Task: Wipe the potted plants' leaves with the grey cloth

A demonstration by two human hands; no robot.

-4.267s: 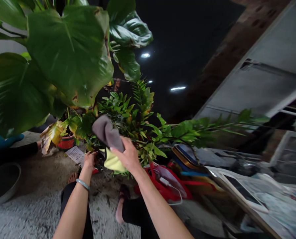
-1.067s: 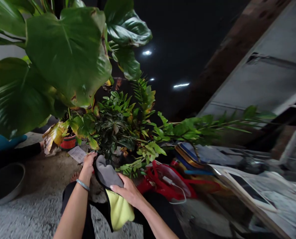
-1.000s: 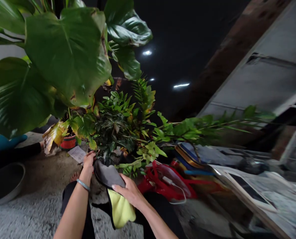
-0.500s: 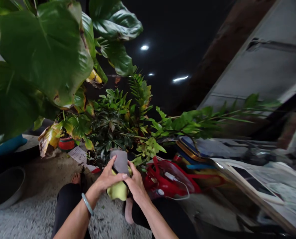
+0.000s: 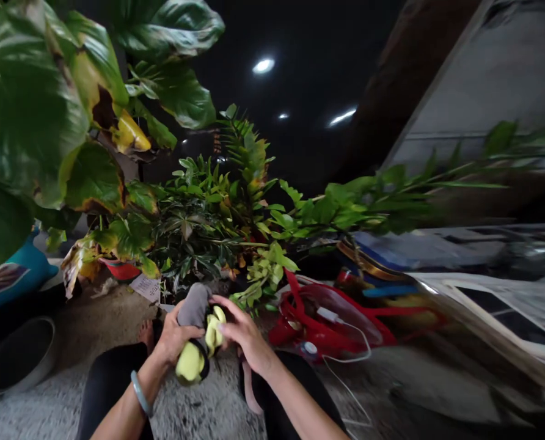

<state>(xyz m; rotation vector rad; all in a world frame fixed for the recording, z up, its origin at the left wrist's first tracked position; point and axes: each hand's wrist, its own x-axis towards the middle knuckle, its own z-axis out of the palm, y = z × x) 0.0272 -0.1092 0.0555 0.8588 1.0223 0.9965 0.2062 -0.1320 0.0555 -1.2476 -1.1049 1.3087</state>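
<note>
Between my knees, low in the middle of the view, both hands are on a soft bundle of cloth. My left hand (image 5: pixel 177 336), with a pale bangle on its wrist, grips the grey cloth (image 5: pixel 194 305) from the left side. Yellow-green cloth (image 5: pixel 191 363) with a dark edge bulges out below it. My right hand (image 5: pixel 241 329) pinches a second yellow-green part (image 5: pixel 214 330) between thumb and fingers on the right. Whether the grey and yellow parts are one piece cannot be made out.
Leafy plants (image 5: pixel 199 201) stand ahead, with a red pot (image 5: pixel 121 270) at their left. A grey basin (image 5: pixel 18 354) sits at the lower left. On the right lie a red bag (image 5: pixel 318 336) with a white cable (image 5: pixel 362 348) and a white frame (image 5: pixel 497 305).
The bundle has turned and shifted slightly left. My hands have moved apart, and my right hand now pinches a yellow-green part. The view has shifted, bringing the basin and blue object further in.
</note>
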